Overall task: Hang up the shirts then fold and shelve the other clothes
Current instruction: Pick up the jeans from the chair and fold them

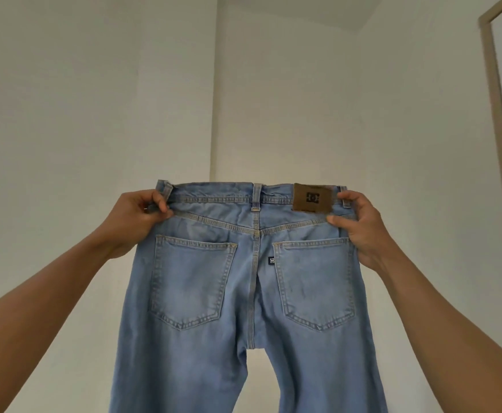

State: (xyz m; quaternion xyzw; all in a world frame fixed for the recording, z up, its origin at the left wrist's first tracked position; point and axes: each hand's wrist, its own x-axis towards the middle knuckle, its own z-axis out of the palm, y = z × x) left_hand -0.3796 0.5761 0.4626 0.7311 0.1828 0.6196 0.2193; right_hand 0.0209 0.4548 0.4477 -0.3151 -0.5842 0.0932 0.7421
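Behind it all, walls (94,84): two pale walls meet in a corner straight ahead, the backdrop for everything.
Jeans (252,293): light blue denim, up in the air in front of that corner, seat side facing the camera. The waistband is level and stretched flat, and both legs hang down out of the bottom of the view.
Frame (500,129): a beige frame runs up the right edge (door or mirror, hard to say).
Left hand (136,216): at the left end of the waistband, fingers curled tight, pinching the denim by the side belt loop.
Right hand (360,231): at the right end, fingers hooked over the top of the band, thumb pressed on the cloth just below it. A firm grip.
Left back pocket (190,281) and right back pocket (318,281): side by side, lying flat, one below each hand.
Leather patch (312,197): brown, on the waistband, just beside the right hand's fingertips.
Navy tab (271,260): tiny, sewn at the right back pocket's inner top corner.
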